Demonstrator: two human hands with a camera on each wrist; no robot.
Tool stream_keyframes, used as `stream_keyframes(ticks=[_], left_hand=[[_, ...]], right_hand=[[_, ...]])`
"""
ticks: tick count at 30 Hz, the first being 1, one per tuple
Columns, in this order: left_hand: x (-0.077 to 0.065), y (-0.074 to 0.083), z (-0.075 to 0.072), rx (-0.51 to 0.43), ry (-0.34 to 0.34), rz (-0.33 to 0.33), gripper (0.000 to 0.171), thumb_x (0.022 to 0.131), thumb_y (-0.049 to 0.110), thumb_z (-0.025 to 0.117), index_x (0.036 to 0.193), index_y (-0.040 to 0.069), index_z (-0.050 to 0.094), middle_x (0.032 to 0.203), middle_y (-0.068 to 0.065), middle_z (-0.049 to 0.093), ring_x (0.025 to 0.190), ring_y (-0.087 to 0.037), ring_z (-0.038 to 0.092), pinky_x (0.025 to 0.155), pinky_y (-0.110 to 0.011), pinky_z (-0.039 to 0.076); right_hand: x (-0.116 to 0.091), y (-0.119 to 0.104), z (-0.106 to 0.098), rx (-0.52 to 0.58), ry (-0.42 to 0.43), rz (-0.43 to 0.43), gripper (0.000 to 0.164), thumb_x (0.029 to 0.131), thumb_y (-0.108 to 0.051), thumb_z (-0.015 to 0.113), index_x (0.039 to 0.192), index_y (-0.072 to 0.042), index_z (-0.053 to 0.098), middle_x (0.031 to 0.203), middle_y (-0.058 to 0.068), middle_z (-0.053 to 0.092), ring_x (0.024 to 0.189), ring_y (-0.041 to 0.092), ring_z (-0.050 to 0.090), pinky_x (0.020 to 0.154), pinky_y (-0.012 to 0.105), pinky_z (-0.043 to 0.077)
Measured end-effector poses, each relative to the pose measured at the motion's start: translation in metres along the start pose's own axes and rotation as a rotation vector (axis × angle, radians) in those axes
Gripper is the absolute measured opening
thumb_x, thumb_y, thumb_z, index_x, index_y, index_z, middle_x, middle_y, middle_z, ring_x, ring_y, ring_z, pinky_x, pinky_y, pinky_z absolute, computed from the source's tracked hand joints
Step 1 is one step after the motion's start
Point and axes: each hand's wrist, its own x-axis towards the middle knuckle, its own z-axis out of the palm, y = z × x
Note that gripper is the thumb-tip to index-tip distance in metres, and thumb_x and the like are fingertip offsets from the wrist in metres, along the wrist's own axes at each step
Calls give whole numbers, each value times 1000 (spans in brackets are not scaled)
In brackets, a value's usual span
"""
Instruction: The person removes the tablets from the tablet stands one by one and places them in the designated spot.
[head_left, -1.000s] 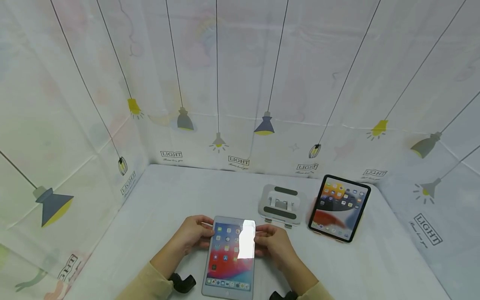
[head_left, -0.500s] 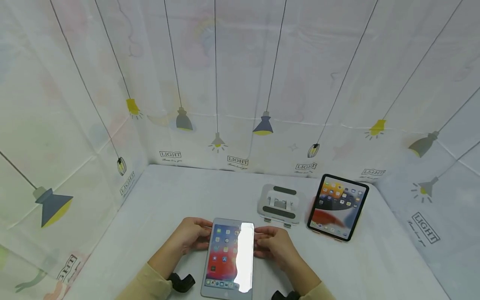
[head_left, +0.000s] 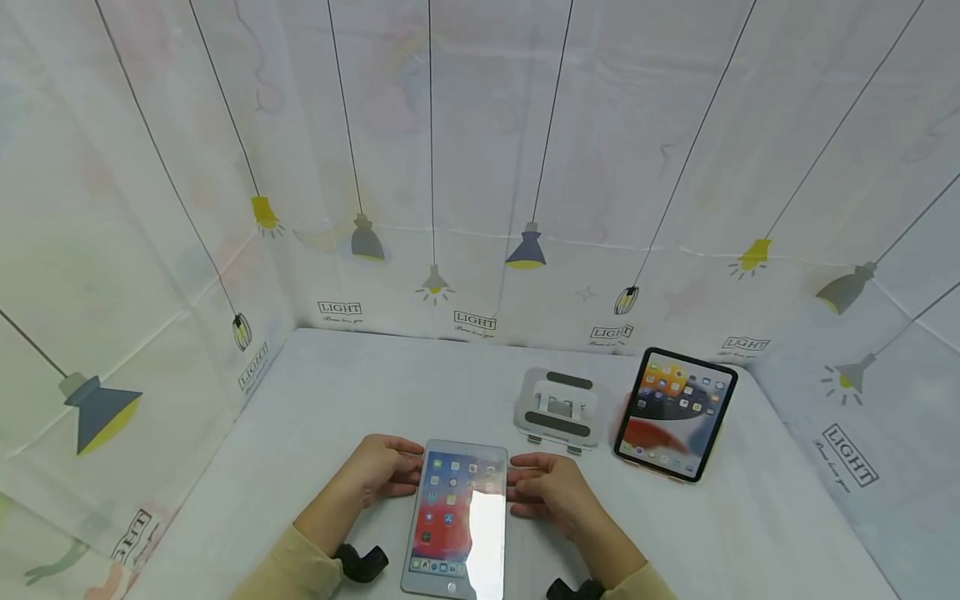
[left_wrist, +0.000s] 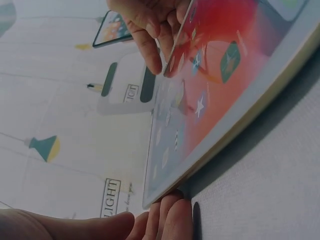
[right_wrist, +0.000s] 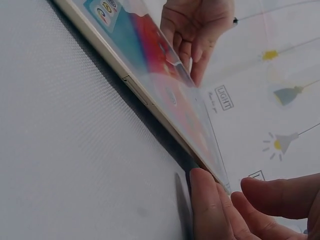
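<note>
Thumbs (right_wrist: 282, 195) now off, tablet (head_left: 446, 517) (lit) between fingers (right_wrist: 207, 202)

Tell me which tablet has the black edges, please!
The far-right tablet, beside the grey stand. Its border is black, while the nearer tablet, between the left hand and right hand, has a pale border.

White-framed tablet (head_left: 431, 550) is face up — lit screen (head_left: 448, 504) showing app icons over red and blue, glare at lower right — home-button end toward the person, far end between left hand (head_left: 384, 472) and right hand (head_left: 552, 493).
</note>
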Motion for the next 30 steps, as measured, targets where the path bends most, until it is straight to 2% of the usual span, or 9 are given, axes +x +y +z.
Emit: stream_keyframes(ticks=[9, 19, 24, 30], left_hand=[[0, 2, -7, -6, -11, -21, 31, 102, 4, 68, 131, -8, 68, 109, -21, 81, 84, -25, 82, 76, -39, 70], [-1, 3, -21, 28, -78, -40, 36, 102, 8, 70, 134, -8, 66, 114, -20, 81, 84, -22, 82, 75, -35, 69], [-1, 4, -24, 43, -108, -15, 39, 101, 9, 70, 137, -6, 65, 121, -21, 79, 88, -23, 81, 78, -38, 70], [-2, 11, -21, 57, -165, 38, 43, 102, 9, 67, 142, -5, 62, 131, -23, 76, 102, -26, 81, 84, -42, 70]], right_hand=[[0, 0, -6, 27, -8, 38, 51, 98, 5, 64, 148, 5, 56, 126, 21, 78, 99, 27, 83, 83, 41, 69], [-3, -1, -8, 38, -34, 70, 52, 101, -1, 66, 151, 4, 53, 133, 20, 76, 102, 27, 82, 86, 41, 69], [-5, -2, -10, 35, -31, 74, 52, 102, -2, 65, 152, 3, 53, 135, 21, 75, 104, 29, 82, 87, 42, 69], [-7, -2, -17, 47, -21, 61, 55, 100, -1, 66, 153, 4, 51, 138, 22, 73, 106, 30, 82, 87, 44, 69]])
